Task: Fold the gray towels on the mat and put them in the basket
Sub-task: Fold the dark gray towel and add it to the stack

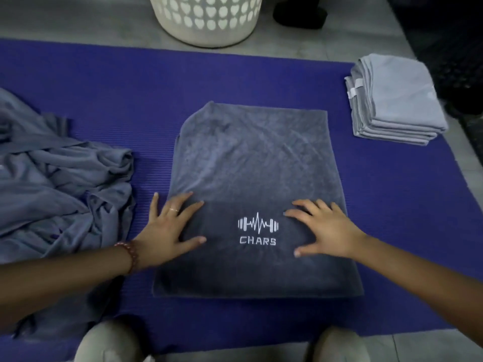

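Observation:
A gray towel [251, 163] with a white dumbbell logo and the word CHARS lies flat on the purple mat [117, 90], folded into a tall rectangle. My left hand [170, 228] presses on its left edge with fingers spread. On the towel's right part my right hand [324, 227] lies flat, fingers spread too. A crumpled heap of gray towels [60, 178] sits at the left of the mat. A neat stack of folded gray towels [394, 100] rests at the mat's far right. The white perforated basket [209, 19] stands on the floor beyond the mat.
Gray floor surrounds the mat. A dark object [300, 17] stands right of the basket, and a dark textured surface [452, 48] fills the far right. My knees [109, 343] show at the bottom edge.

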Motion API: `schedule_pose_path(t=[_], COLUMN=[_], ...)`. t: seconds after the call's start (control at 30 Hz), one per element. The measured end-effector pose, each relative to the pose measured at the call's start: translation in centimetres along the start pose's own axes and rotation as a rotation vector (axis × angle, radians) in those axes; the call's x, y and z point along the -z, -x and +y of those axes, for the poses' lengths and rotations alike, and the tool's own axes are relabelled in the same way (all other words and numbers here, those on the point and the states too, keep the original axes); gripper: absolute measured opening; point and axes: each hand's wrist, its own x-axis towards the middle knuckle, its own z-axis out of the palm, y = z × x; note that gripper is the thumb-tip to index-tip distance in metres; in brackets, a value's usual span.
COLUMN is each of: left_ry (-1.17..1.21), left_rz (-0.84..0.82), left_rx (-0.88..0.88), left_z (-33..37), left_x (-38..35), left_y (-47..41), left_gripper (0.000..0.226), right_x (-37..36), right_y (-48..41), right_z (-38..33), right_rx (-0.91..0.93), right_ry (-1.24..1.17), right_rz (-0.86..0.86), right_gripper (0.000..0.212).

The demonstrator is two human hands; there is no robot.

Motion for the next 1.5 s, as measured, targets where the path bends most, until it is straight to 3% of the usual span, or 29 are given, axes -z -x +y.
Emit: schedule_pose_path(t=[0.1,0.2,0.33,0.43,0.6,0.73,0.77,0.83,0.93,1.0,1.1,1.17,1.27,1.4,1.5], left_ry=[0.116,0.198,0.407,0.436,0.544,0.488,0.443,0.258,-0.014,0.003,0.127,0.269,0.384,0.156,0.093], left_rz=[0.194,0.280,0.257,0.227,0.331,0.329,0.357,0.396,0.280,0.250,0.396,0.399,0.398,0.326,0.299], left_rx=[0.123,0.250,0.434,0.381,0.331,0.323,0.284,0.028,-0.382,-0.436,-0.261,-0.076,0.060,0.198,0.245], left_z=[-1.2,-3.6,-6.5,-6.9,-7.0,-7.4,-6.9,-5.7,-4.3,-3.8,-4.2,-4.5,-4.3,-4.0,-3.8], left_x=[2.5,4.1,5.7,6.0,5.6,6.9,7.1,6.8,5.2,4.5,3.8,3.8,4.3,5.0,4.6], left_y=[-5.0,-12.2,-20.4,-23.6,-24.7,-24.3,-23.8,-22.5,-20.2,-18.7,-17.1,-16.7,-16.7,-16.6,-16.2], left_gripper=[0.067,0.070,0.078,0.074,0.037,0.038,0.038,0.043,0.048,0.039,0.026,0.020,0.018,0.002,0.011], right_x=[1.5,2.6,4.8,5.0,3.4,3.1,3.1,3.1,3.3,3.4,3.3,3.2,3.1,3.1,3.1], right_y=[-3.3,-8.5,-15.6,-18.9,-20.0,-20.4,-20.5,-20.3,-20.0,-19.9,-20.2,-20.3,-20.4,-20.4,-20.5], right_z=[1.3,3.4,4.2,3.4,3.1,3.5,3.4,3.3,3.4,3.4,3.4,3.5,3.6,3.6,3.6], right_rx=[-0.097,-0.224,-0.328,-0.404,-0.465,-0.459,-0.453,-0.436,-0.386,-0.364,-0.376,-0.387,-0.399,-0.409,-0.412], right_ry=[-0.219,-0.357,-0.497,-0.505,-0.241,-0.263,-0.280,-0.339,-0.396,-0.382,-0.314,-0.285,-0.266,-0.267,-0.268], right_rz=[0.412,0.518,0.522,0.465,0.471,0.515,0.535,0.590,0.663,0.649,0.594,0.570,0.555,0.560,0.564], right_gripper=[0.063,0.055,0.056,0.058,0.073,0.079,0.079,0.077,0.072,0.070,0.070,0.070,0.070,0.072,0.071])
